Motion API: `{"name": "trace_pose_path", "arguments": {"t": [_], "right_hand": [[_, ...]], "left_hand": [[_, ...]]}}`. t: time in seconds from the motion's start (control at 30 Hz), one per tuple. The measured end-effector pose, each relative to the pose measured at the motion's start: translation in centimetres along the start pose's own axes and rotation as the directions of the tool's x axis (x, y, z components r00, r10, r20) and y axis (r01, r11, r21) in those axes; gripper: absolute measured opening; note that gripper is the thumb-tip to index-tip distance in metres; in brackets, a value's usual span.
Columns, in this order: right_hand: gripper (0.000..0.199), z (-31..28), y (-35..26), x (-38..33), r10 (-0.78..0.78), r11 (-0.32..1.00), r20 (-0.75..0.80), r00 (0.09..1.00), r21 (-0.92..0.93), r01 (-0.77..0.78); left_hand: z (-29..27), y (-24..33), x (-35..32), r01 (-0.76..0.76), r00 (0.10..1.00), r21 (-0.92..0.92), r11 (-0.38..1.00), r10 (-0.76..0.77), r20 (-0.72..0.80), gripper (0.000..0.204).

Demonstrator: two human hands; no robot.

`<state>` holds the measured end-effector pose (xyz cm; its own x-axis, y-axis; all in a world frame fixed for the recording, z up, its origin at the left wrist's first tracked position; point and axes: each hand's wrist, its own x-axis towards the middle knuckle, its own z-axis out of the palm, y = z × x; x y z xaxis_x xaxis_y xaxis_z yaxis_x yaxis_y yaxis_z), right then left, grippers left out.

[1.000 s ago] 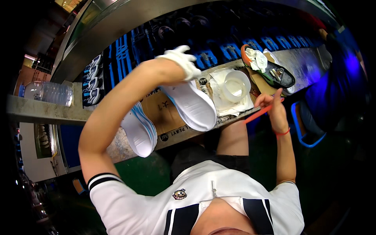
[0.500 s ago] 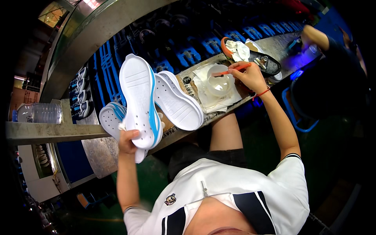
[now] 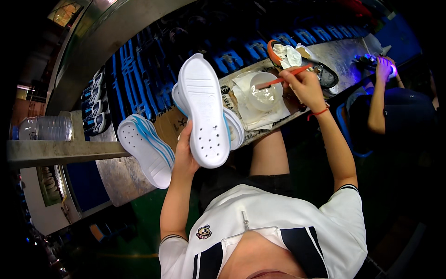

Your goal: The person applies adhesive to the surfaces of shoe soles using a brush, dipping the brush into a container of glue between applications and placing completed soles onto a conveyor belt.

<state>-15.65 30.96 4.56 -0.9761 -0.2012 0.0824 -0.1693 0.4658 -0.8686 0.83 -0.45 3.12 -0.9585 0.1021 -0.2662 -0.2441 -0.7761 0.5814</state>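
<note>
A white shoe sole [image 3: 204,100] is in my left hand [image 3: 186,156], which grips it near its lower end. The face with small holes and ridges is turned up. In my right hand [image 3: 304,88] is a brush with a red handle [image 3: 278,81], its tip down in a clear plastic cup [image 3: 269,100] with some liquid. The cup stands on a crumpled white cloth [image 3: 248,118]. Left of my left hand lies a stack of white soles with blue edges [image 3: 148,151]. Behind the held sole another white sole [image 3: 236,130] is partly hidden.
A shoe with an orange part [image 3: 274,53] and a black shoe [image 3: 327,76] sit on the bench at right. Dark blue racks [image 3: 251,51] run behind. At far left are a clear plastic bottle [image 3: 46,128] and a metal beam [image 3: 69,152]. A co-worker's hand [image 3: 384,69] is lit violet.
My left hand has moved right with a sole, away from the left stack and over the other soles. My right hand has shifted slightly right. The co-worker's hands now show at far right.
</note>
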Motion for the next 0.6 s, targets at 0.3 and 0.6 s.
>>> {"name": "trace_pose_path", "arguments": {"t": [0.3, 0.6], "right_hand": [[0.024, -1.9, -2.1, -0.7, -0.017, 0.92, 0.023, 1.0, 0.391, 0.007], [0.021, 1.1, -7.0, -2.3, -0.336, 0.92, 0.157, 0.929, 0.267, 0.287]], "left_hand": [[1.9, -1.1, 1.7, 0.137, 0.991, 0.136, 0.981, -0.136, -0.016, 0.066], [3.2, -1.0, 1.2, 0.141, 0.989, 0.195, 0.971, -0.145, 0.007, 0.073]]}}
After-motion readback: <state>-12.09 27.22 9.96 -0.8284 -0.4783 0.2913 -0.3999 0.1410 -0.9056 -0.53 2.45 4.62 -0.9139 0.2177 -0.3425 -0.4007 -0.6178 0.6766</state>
